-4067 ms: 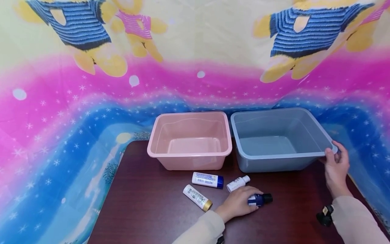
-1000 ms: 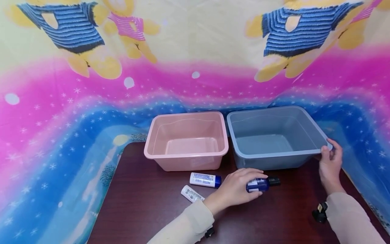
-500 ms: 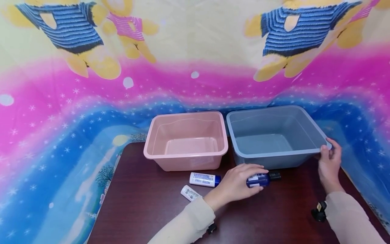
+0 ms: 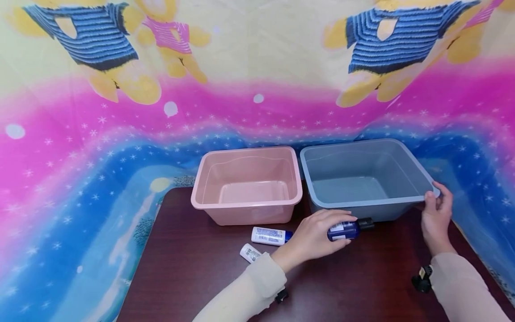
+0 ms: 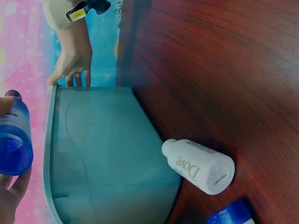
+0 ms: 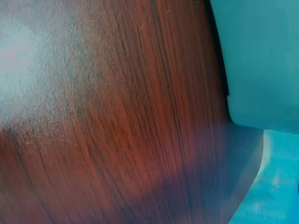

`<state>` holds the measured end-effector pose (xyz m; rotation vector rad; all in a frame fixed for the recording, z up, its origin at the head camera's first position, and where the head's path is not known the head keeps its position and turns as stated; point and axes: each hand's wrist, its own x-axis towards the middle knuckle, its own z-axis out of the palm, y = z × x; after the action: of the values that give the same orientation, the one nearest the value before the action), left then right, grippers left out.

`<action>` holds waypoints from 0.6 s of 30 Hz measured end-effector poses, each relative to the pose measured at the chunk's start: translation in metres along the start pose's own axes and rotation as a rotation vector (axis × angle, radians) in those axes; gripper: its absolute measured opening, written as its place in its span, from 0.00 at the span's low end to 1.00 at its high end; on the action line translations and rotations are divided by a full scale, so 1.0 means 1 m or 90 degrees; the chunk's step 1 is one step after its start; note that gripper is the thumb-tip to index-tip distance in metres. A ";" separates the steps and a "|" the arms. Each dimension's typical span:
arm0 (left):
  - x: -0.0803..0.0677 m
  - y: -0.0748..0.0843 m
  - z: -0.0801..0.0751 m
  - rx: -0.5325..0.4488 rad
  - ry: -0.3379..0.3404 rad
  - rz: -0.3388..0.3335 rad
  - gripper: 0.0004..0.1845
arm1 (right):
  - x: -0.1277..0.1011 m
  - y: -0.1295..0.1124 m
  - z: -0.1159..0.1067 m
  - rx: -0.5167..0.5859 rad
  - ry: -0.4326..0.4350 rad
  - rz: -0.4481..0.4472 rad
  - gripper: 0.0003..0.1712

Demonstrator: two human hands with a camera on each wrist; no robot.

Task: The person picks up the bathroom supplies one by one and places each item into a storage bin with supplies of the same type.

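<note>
I see the blue bottle [image 4: 347, 230] in my left hand [image 4: 318, 236], fingers curled round its body, black cap pointing right, lifted off the bench [image 4: 193, 277] just in front of the grey tub [image 4: 362, 203]. It lies sideways in the grip, I judge because it was picked up as it lay. My right hand [image 4: 436, 214] pinches the tub's near right corner rim, which I take as steadying it.

Beside the grey tub stands a pink tub [image 4: 245, 203]; in front of it lie a blue-capped tube [image 4: 268, 235] and another tube [image 4: 249, 252], partly behind my sleeve.

The left wrist view adds a white Dove bottle [image 5: 198, 165] lying close against the grey tub's wall, hidden under my hand in the head view. The right wrist view gives only bench grain and a tub corner.
</note>
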<state>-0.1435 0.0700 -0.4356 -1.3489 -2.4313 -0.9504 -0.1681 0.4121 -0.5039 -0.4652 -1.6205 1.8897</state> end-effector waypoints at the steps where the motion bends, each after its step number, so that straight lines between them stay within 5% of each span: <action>1: 0.001 0.000 0.000 0.001 0.006 0.002 0.27 | 0.000 0.001 0.000 -0.003 0.002 -0.002 0.21; 18: 0.008 -0.001 -0.002 -0.069 0.012 -0.047 0.27 | 0.002 0.006 0.001 0.026 0.007 -0.035 0.21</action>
<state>-0.1488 0.0736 -0.4310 -1.2857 -2.4626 -1.1229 -0.1716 0.4117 -0.5092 -0.4092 -1.5682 1.8723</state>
